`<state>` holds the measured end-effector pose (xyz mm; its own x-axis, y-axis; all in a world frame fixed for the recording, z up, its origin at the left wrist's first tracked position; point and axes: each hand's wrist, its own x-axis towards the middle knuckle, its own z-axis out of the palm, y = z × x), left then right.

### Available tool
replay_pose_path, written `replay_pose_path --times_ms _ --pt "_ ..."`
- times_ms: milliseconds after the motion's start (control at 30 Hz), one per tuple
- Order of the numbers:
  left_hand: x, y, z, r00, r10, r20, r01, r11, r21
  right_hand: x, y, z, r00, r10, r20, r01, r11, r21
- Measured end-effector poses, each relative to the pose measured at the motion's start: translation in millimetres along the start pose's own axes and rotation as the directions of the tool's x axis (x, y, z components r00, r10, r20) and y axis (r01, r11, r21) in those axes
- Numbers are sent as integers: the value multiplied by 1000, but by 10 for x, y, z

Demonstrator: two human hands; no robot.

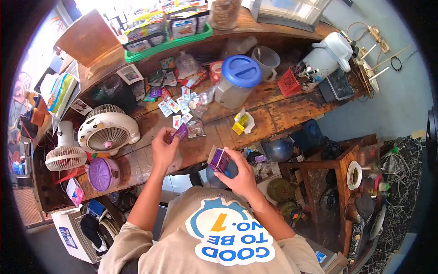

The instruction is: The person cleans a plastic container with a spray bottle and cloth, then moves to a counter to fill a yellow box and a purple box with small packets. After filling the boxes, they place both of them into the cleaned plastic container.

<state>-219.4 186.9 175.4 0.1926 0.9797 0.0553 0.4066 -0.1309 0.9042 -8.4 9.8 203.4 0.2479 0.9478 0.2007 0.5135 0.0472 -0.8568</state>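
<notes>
**Purple sachets sorted at a crowded wooden counter**

Purple is the colour in both hands. A person stands at a long wooden counter (273,114), seen from above. The left hand (164,148) pinches a single purple sachet (181,132) between thumb and fingertips, held just above the counter's near edge. The right hand (239,176) is closed around a small open purple box (219,160), held off the counter, nearer the body and to the right of the left hand.

The step in hand appears to be moving sachets one at a time between box and counter; which direction cannot be told. The next move would call for a light pinch and a short reach across the gap between the hands.

On the counter just beyond the left hand lies a scatter of loose sachets (180,107). Further back on the counter stands a clear jug with a blue lid (237,80). A white fan (107,130) sits at the counter's left end, and a yellow carton (242,122) lies on the counter to the right of the scatter. Bare wood shows along the counter's near edge, between the fan and the carton, leaving some room.
</notes>
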Motion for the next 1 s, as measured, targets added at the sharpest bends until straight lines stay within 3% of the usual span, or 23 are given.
replay_pose_path --times_ms 33,67,167,233,300,367,467,600,800,933,1000 --pt "-73 92 48 997 -51 53 61 974 -218 -18 20 -96 998 -63 2 63 998 -9" --pt "-148 203 80 995 -44 91 67 959 -275 -58 49 -184 992 -123 5 123 992 -19" --pt "-437 782 213 992 -16 122 44 973 -228 -189 182 -387 989 -146 -21 146 989 24" --pt "-623 1031 365 988 -13 151 54 962 -267 -285 333 -474 992 -123 -20 124 992 40" --pt "-801 1204 525 977 87 196 -9 931 -366 -395 439 -532 996 -91 -11 92 994 60" --pt "-928 1297 612 974 28 226 42 953 -300 -448 500 -630 990 -138 -10 138 990 8" --pt "-996 1386 731 947 60 317 5 980 -201 -512 490 -761 990 -138 -30 138 990 17" --pt "-1037 1648 749 878 166 448 -231 968 95 -552 594 -880 987 -147 -58 148 989 3" --pt "-1037 1749 841 853 54 519 -197 954 226 -626 609 -979 979 -204 -28 201 975 -99" --pt "-1025 1771 894 874 63 482 -230 928 295 -640 605 -983 966 -252 -60 246 964 -103" --pt "-1032 1702 931 855 144 499 -297 924 242 -615 592 -991 955 -287 -78 278 954 -113"
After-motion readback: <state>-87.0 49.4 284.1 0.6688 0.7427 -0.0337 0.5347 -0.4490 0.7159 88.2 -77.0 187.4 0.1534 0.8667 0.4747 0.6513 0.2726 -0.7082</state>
